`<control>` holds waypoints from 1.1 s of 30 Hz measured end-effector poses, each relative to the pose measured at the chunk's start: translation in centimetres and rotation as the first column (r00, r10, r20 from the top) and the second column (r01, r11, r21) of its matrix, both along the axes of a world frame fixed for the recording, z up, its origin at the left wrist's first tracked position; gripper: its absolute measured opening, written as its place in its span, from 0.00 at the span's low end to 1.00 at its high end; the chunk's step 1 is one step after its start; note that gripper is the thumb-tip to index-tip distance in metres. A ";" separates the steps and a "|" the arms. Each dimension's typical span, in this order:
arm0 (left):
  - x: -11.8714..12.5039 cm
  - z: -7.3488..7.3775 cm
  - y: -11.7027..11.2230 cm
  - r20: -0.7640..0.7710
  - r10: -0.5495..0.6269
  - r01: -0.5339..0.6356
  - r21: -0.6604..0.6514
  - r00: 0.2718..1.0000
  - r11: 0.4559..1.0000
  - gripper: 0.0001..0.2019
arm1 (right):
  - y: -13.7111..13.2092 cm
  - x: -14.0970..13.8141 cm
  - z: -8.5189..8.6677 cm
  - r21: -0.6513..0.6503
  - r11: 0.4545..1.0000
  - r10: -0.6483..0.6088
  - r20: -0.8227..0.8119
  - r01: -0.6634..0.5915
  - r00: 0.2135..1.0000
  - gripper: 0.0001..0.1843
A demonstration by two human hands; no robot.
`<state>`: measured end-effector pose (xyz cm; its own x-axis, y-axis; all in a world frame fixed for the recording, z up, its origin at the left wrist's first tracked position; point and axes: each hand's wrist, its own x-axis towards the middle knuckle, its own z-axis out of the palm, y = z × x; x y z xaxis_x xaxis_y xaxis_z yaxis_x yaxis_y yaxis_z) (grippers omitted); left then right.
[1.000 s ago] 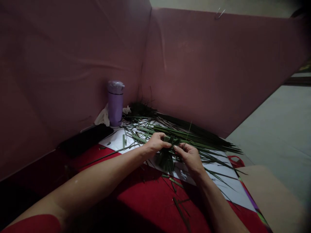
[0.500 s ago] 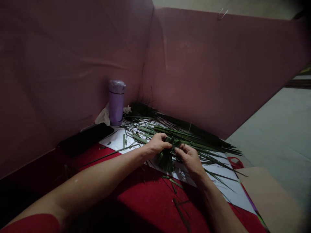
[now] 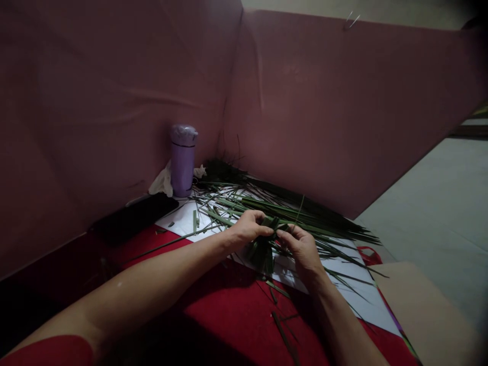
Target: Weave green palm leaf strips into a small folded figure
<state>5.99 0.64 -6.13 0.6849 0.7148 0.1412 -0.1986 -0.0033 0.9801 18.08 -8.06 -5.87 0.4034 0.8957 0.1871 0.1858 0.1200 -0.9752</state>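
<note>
Both my hands meet over a small folded bundle of green leaf strips [image 3: 263, 249]. My left hand [image 3: 247, 226] pinches its top from the left, fingers closed. My right hand [image 3: 301, 246] grips the same bundle from the right, fingers curled. The bundle's loose ends hang down over a white sheet [image 3: 343, 284] that lies on a red cloth [image 3: 229, 315]. Behind my hands a pile of long green leaves [image 3: 290, 208] fans out across the sheet toward the right.
A purple flask [image 3: 182, 160] stands in the back corner with crumpled white tissue [image 3: 160, 183] beside it. A black phone [image 3: 133, 217] lies to the left. Pink fabric walls [image 3: 324, 112] close off the back. Loose leaf scraps [image 3: 282, 330] lie on the red cloth.
My hands have drawn slightly closer together on the bundle, the right one shifting up and left. Nothing else has moved.
</note>
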 end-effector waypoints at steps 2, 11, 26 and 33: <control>-0.1 0.1 -0.1 -0.004 -0.017 0.017 -0.001 1.000 1.000 0.10 | 0.0 0.1 0.0 0.001 1.000 0.006 -0.009 -0.006 1.000 0.09; -0.3 0.6 -0.2 -0.043 -0.055 0.056 0.014 0.998 0.998 0.09 | 0.0 0.0 0.2 0.004 1.000 0.017 0.014 -0.017 1.000 0.11; -0.7 0.7 -0.5 -0.135 -0.072 0.059 -0.103 0.988 0.993 0.06 | -0.1 0.0 0.1 -0.027 1.000 0.002 -0.070 -0.004 0.998 0.14; -0.6 1.0 -0.5 -0.111 -0.020 -0.005 -0.219 0.994 0.976 0.06 | 0.1 0.7 -0.4 -0.089 0.996 0.015 -0.022 -0.016 1.000 0.17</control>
<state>5.39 0.13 -5.11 0.6932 0.7143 -0.0961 -0.0863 0.2147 0.9729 18.81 -7.92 -6.25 0.3923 0.9146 0.0981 0.1640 0.0354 -0.9858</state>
